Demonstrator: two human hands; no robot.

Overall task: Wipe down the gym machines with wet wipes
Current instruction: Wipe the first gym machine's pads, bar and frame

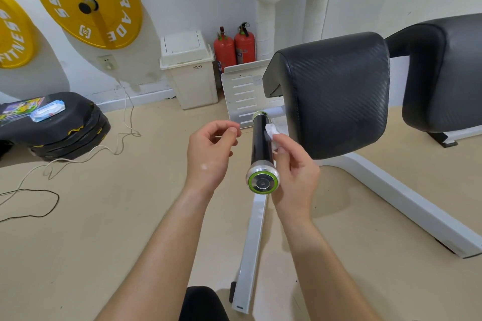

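Right hand (294, 164) pinches a balled wet wipe (271, 133) at its fingertips, pressed on the black handle (261, 143). Left hand (211, 154) is empty, fingers loosely curled, just left of the handle. Looks mid-handle; the pads (333, 94) beyond the fingers are probably left to do.

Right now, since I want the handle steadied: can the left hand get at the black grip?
Probably yes. The left hand hangs empty just left of the black grip, nothing between them; the right hand pinches the wipe against its right side.
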